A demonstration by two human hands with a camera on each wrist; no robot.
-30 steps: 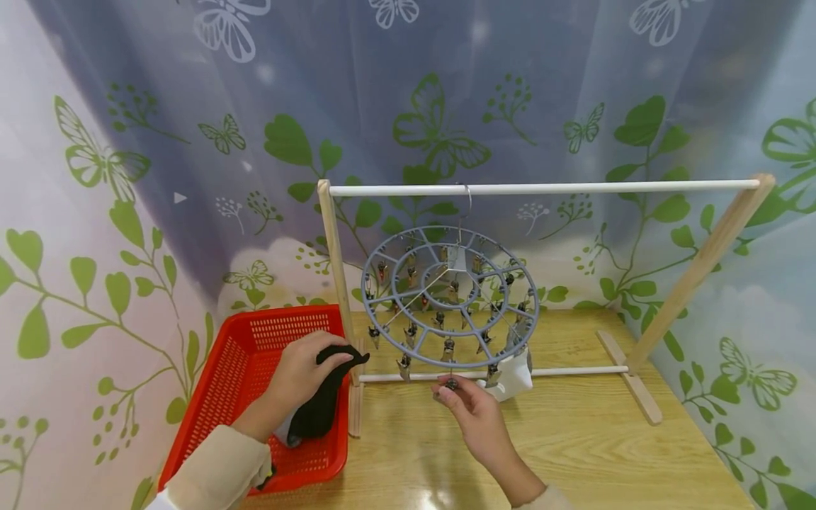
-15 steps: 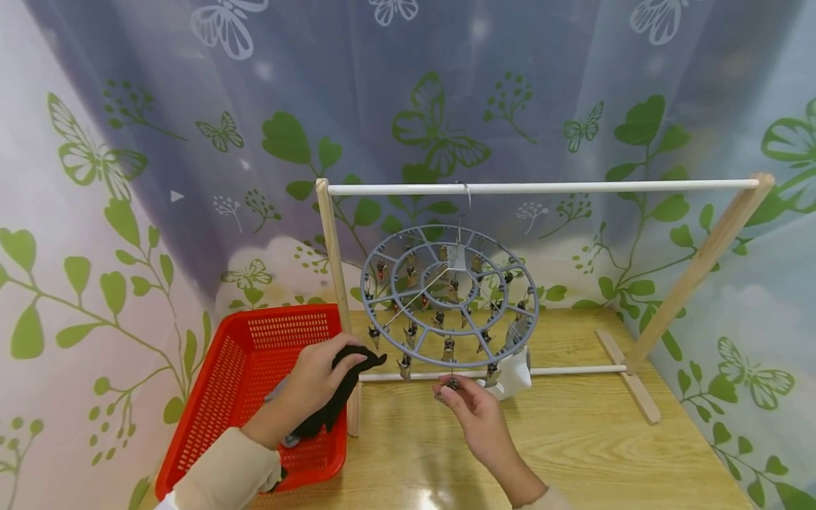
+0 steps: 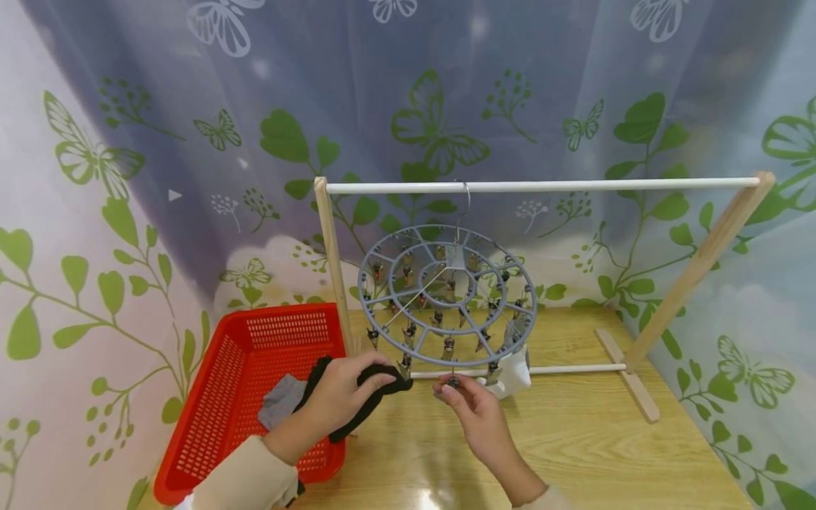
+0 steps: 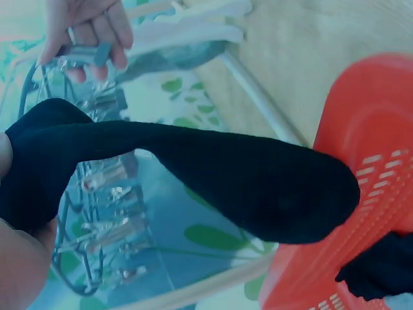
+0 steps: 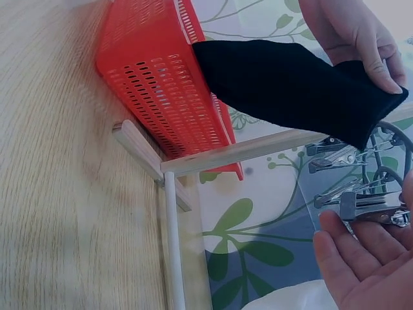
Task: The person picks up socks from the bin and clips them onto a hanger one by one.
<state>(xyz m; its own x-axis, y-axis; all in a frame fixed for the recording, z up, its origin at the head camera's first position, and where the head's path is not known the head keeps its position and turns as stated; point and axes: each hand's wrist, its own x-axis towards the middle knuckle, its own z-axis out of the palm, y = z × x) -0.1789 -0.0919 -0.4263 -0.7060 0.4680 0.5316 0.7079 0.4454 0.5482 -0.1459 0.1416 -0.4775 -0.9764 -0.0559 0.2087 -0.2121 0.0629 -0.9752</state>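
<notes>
Butterfly-print curtain (image 3: 357, 85) backs a wooden counter (image 3: 574, 446). Near its left-edge basket (image 3: 207, 379), the left hand (image 3: 341, 393) pinches a black sock (image 4: 258, 184); the right hand (image 3: 474, 404) grips one clip (image 5: 374, 205) of a round hanger (image 3: 454, 256), hung from a rack (image 3: 574, 185) toward the back edge.

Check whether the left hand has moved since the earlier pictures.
Yes, rightward: the left hand was mostly left of the left wooden post and now overlaps it.
</notes>
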